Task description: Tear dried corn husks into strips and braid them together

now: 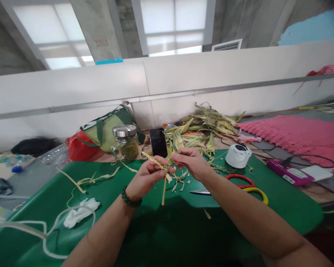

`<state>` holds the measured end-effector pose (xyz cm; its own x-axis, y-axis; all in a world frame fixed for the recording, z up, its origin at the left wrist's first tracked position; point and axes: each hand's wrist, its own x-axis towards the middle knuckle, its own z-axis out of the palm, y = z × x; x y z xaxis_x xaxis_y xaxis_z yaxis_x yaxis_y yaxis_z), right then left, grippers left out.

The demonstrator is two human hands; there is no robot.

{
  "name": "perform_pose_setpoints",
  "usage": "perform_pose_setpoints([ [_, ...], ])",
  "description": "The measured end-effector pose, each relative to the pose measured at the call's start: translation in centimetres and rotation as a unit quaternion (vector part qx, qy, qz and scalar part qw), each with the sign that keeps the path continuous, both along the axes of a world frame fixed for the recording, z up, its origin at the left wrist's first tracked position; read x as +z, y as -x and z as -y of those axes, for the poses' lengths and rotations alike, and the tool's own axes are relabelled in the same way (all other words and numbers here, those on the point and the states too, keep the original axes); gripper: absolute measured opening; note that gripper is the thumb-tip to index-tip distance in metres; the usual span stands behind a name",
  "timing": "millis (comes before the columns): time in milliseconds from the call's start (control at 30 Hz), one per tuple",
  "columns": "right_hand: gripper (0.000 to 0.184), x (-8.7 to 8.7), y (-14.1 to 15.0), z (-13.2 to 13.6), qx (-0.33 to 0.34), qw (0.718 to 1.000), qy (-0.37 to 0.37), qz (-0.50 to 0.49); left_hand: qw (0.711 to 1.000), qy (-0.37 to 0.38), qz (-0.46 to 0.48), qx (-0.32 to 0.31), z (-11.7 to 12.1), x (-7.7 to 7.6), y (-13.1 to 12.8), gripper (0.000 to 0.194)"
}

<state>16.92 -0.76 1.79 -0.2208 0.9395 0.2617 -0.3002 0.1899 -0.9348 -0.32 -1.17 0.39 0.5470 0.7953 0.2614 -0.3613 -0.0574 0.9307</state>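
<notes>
Between both hands, over the green table mat (108, 204), is a small piece of woven corn husk strips (163, 193) with loose ends sticking out. My left hand (149, 174) pinches it between thumb and fingers; a green bead bracelet circles that wrist. My right hand (192, 161) is closed, its fingertips pinching at the piece's upper right side, by a greenish strip. Just behind the hands a phone (158, 142) stands upright. Scraps of husk (180, 181) lie below the right hand. Scissors (241, 180) with red and yellow handles lie partly under my right forearm.
A lidded glass jar (128, 148) and a green bag (108, 129) stand at the back left. Dried corn husks (211, 122) are heaped behind. To the right are a white pot-shaped object (238, 155) and a purple power strip (289, 172). White cable (44, 241) and crumpled tissue (82, 212) lie at left.
</notes>
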Motion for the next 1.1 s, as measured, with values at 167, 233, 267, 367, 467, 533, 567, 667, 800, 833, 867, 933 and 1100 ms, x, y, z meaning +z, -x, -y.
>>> perform_pose_setpoints([
  [167, 0.032, -0.1, -0.1, 0.0, -0.002, 1.000, -0.001, 0.004, 1.000, -0.002, -0.009, 0.012, 0.0, 0.3, 0.1, 0.026],
  [233, 0.029, -0.1, -0.1, -0.1, -0.007, 1.000, -0.019, 0.004, 0.999, -0.028, -0.030, 0.036, 0.0, 0.6, 0.1, 0.024],
  [267, 0.027, -0.1, -0.1, -0.1, -0.013, 0.999, -0.031, 0.008, 0.997, -0.046, -0.043, 0.053, 0.1, 0.7, 0.2, 0.022],
  [367, 0.025, -0.1, -0.2, 0.0, -0.040, 0.996, -0.072, 0.033, 0.983, -0.104, -0.085, 0.127, 0.3, 1.1, 0.2, 0.021],
  [467, 0.024, 0.1, -0.2, 0.1, -0.059, 0.991, -0.109, 0.058, 0.959, -0.157, -0.134, 0.196, 0.6, 1.1, 0.2, 0.020],
  [533, 0.025, 0.2, -0.2, 0.1, -0.067, 0.987, -0.124, 0.070, 0.947, -0.184, -0.153, 0.215, 0.7, 1.1, 0.2, 0.020],
  [567, 0.026, 0.2, -0.2, 0.1, -0.071, 0.986, -0.129, 0.077, 0.945, -0.192, -0.156, 0.214, 0.7, 1.1, 0.1, 0.019],
  [667, 0.029, 0.2, -0.2, 0.0, -0.077, 0.983, -0.136, 0.097, 0.945, -0.208, -0.152, 0.204, 0.7, 1.1, 0.0, 0.018],
  [800, 0.031, 0.1, -0.2, -0.1, -0.076, 0.980, -0.132, 0.129, 0.943, -0.202, -0.147, 0.220, 0.6, 1.3, -0.1, 0.019],
  [833, 0.031, 0.0, -0.2, 0.0, -0.078, 0.976, -0.134, 0.153, 0.945, -0.194, -0.142, 0.222, 0.6, 1.3, -0.2, 0.020],
  [867, 0.032, -0.1, -0.2, 0.1, -0.087, 0.968, -0.143, 0.185, 0.947, -0.184, -0.137, 0.223, 0.6, 1.3, -0.2, 0.020],
  [933, 0.035, -0.4, -0.2, 0.3, -0.115, 0.939, -0.195, 0.259, 0.951, -0.166, -0.126, 0.229, 0.5, 1.3, -0.2, 0.021],
  [1100, 0.010, -1.3, 0.2, 0.2, -0.154, 0.846, -0.388, 0.331, 0.959, -0.131, -0.124, 0.219, 0.1, 1.2, -0.1, 0.023],
])
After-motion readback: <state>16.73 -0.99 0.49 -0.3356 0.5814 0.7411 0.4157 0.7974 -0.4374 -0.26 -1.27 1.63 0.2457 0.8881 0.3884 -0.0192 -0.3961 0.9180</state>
